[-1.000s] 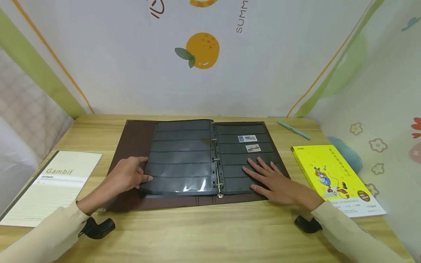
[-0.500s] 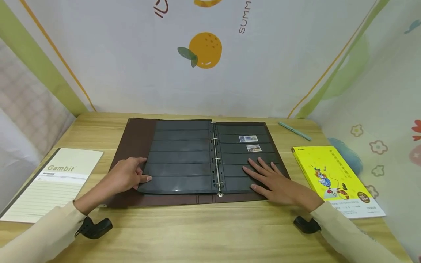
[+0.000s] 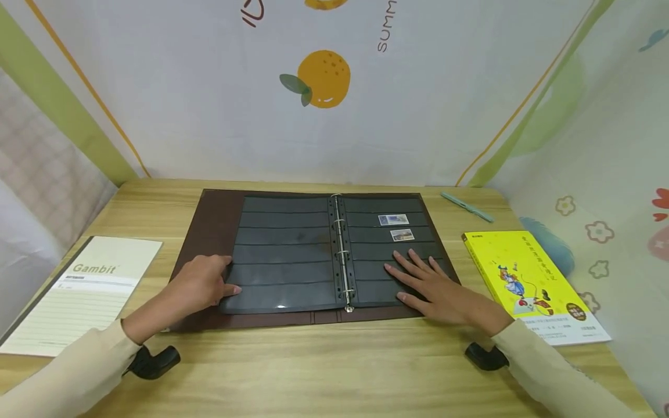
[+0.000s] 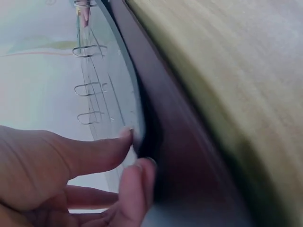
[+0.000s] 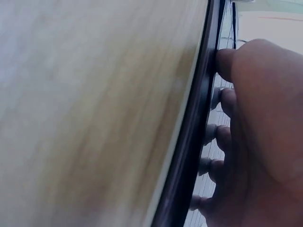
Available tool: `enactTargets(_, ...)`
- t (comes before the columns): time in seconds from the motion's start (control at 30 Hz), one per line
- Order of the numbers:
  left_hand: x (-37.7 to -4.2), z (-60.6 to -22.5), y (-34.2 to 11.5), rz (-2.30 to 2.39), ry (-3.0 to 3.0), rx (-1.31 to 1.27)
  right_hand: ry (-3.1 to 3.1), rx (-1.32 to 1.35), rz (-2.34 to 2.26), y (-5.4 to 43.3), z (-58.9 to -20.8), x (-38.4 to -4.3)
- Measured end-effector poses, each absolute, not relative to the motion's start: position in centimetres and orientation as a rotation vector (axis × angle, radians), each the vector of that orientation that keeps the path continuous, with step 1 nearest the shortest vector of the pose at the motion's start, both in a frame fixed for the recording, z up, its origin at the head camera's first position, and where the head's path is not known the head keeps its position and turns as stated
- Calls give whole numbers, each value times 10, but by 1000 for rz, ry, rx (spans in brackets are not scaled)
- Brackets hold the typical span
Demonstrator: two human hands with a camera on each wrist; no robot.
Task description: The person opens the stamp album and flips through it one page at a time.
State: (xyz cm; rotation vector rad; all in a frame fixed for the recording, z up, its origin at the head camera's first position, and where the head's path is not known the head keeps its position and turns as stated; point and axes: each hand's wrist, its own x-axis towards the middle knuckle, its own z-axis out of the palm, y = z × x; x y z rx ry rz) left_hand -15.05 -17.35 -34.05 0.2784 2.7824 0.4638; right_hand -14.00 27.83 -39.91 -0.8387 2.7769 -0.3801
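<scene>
At my left, I see the hand (image 3: pixel 201 281) pinching the near outer corner of the left page (image 3: pixel 284 273) between thumb and finger. The right hand (image 3: pixel 434 292) rests palm down with its fingers spread on the right page (image 3: pixel 368 271). Both pages sit in a dark brown binder (image 3: pixel 218 223), which lies wide open on the wooden table (image 3: pixel 324 371), between the two arms. Metal rings (image 3: pixel 342 254) run down its middle. Beyond the right fingertips I can make out two stamps, the upper stamp (image 3: pixel 393 220) and the lower stamp (image 3: pixel 402 235), in neighbouring rows. Further out, I have a notebook (image 3: pixel 83 296) on the left, a yellow book (image 3: pixel 522 273) on the right, and a pale green pen (image 3: pixel 467 206) behind the book. A white cloth (image 3: pixel 225 116) printed with an orange hangs at the back.
</scene>
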Motion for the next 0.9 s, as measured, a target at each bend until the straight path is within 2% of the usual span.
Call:
enactTargets(0.13,-150,-340,-169,353,2895,422,2782,-863,-324,278,-389,-145)
enactTargets(0.23,-150,-342,-163,270,3011,624,2805,-884,-314,280,-372,-162)
enactTargets(0.4,-160,-355,-147,205,2941,1063,2832,-804,-407,292,-345,-230)
enactTargets(0.5,-164,-365,-138,200,2735,1196,2800,-655,-426,300,-341,-272)
enactTargets(0.67,-161,-380,-129,145,2570,1230,2717,-474,-396,311,-352,-308)
enactTargets(0.9,-157,-383,-130,131,2559,1195,2723,-466,-365,313,-364,-318)
